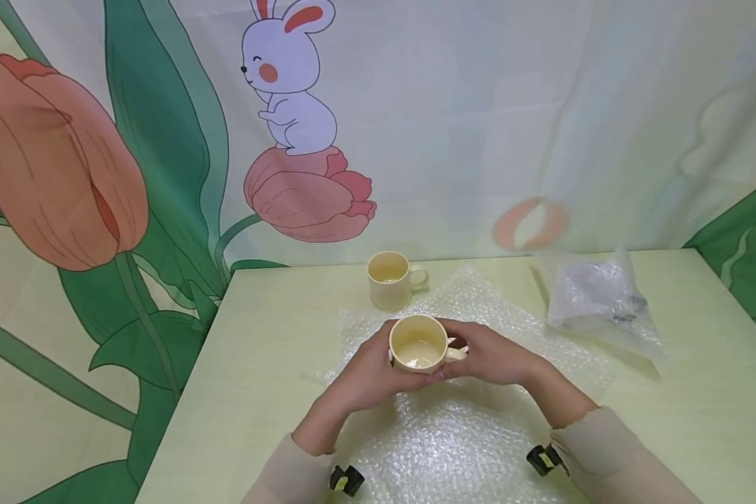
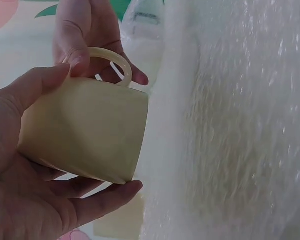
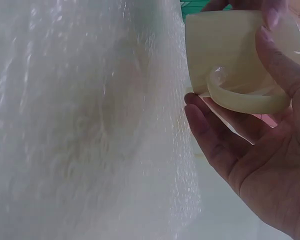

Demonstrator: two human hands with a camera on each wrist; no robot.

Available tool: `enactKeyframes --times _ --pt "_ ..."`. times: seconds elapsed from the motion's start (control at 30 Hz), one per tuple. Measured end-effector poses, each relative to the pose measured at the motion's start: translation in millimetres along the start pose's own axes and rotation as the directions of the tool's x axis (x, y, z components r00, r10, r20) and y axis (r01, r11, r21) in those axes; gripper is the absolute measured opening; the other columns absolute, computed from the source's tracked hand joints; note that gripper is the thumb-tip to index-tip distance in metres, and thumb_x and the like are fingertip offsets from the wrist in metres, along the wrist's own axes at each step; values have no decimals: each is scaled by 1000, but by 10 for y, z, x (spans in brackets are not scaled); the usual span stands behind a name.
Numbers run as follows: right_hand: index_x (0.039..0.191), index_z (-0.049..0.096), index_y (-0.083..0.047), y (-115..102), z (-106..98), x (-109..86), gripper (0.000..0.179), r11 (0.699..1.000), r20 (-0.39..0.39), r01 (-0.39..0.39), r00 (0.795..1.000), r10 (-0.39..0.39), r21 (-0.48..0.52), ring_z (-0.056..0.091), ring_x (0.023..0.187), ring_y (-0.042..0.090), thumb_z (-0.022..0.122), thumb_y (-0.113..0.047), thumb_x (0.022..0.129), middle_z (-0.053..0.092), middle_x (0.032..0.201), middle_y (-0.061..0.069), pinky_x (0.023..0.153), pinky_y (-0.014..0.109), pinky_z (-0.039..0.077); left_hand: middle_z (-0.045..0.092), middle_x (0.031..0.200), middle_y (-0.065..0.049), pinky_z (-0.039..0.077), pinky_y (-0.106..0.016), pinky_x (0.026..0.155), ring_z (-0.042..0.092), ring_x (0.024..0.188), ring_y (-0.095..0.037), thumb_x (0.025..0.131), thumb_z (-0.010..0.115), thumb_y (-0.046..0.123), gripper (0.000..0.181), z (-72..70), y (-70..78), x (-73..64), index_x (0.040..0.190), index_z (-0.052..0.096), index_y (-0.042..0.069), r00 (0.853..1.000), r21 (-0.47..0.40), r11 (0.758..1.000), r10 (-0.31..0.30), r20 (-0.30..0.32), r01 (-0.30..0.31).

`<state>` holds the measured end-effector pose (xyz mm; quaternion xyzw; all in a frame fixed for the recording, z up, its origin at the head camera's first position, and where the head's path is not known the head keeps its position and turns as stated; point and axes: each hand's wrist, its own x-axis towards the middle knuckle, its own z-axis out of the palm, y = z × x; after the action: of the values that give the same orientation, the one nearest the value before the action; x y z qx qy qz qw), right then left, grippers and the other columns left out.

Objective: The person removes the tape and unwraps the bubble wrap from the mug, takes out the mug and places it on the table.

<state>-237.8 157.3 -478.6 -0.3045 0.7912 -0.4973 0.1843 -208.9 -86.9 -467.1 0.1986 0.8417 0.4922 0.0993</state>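
Note:
Both hands hold a pale yellow mug [image 1: 418, 343] above a sheet of bubble wrap [image 1: 453, 434], its open top tilted toward the head camera. My left hand [image 1: 373, 369] grips the mug's body, thumb on the near side and fingers around the far side; the left wrist view shows the mug body [image 2: 90, 127] between them. On the handle side, my right hand [image 1: 493, 353] holds the mug, its thumb against the body and its fingers by the handle [image 3: 247, 100]. A second pale yellow mug [image 1: 389, 288] stands upright behind, handle to the right.
A clear plastic bag with wrapped contents [image 1: 595, 294] lies at the back right of the pale table [image 1: 258, 364]. Behind the table hangs a printed cloth [image 1: 447, 126] with a rabbit and tulips. The bubble wrap spreads across the table's middle to its front.

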Motion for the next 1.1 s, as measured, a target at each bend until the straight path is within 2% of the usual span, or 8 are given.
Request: enactKeyframes --times 0.2,0.33,0.47,0.63,0.8,0.97,1.1 --pt "151 53 -21 -36 124 180 69 1000 -29 15 999 -16 -20 64 125 29 83 -19 88 64 142 4 99 38 54 62 132 4 48 -46 102 62 123 -24 67 98 44 94 -101 -29 -49 143 48 22 994 13 998 -62 -90 64" --pt "150 54 -22 -55 211 306 66 1000 -54 3 999 -4 -14 65 125 27 81 -19 90 65 142 2 100 41 54 65 129 4 49 -44 98 63 120 -23 62 99 50 100 -151 -46 -81 143 47 22 978 26 993 -112 -178 119" --pt "149 56 -23 -65 281 418 64 1000 -75 5 997 -5 -1 63 129 25 80 -19 91 64 143 0 106 44 51 66 127 1 50 -43 95 64 118 -23 61 99 50 100 -194 -89 -89 141 46 20 961 27 989 -134 -244 145" --pt "149 56 -21 -91 340 553 63 999 -87 21 996 -18 29 58 136 25 80 -16 91 62 145 0 112 46 48 66 126 1 51 -42 95 64 117 -21 63 98 51 97 -262 -136 -101 138 46 21 939 28 984 -161 -305 178" --pt "152 53 -18 -138 396 682 66 998 -111 33 993 -26 59 52 144 26 79 -12 91 59 150 2 117 45 43 64 132 -1 52 -45 98 63 121 -22 69 94 53 96 -345 -170 -106 144 44 20 921 26 980 -175 -349 196" --pt "155 49 -19 -169 479 794 70 994 -141 31 990 -16 103 57 137 23 80 -16 92 60 148 4 109 41 51 61 137 -4 54 -49 97 62 126 -26 73 93 51 97 -466 -191 -101 148 42 16 911 3 980 -185 -369 201" --pt "155 49 -22 -188 534 872 71 990 -175 -20 984 44 137 61 126 20 81 -23 91 61 147 2 97 34 56 60 139 -5 55 -51 98 60 128 -27 73 92 52 99 -575 -219 -85 150 41 14 900 5 975 -202 -387 221"
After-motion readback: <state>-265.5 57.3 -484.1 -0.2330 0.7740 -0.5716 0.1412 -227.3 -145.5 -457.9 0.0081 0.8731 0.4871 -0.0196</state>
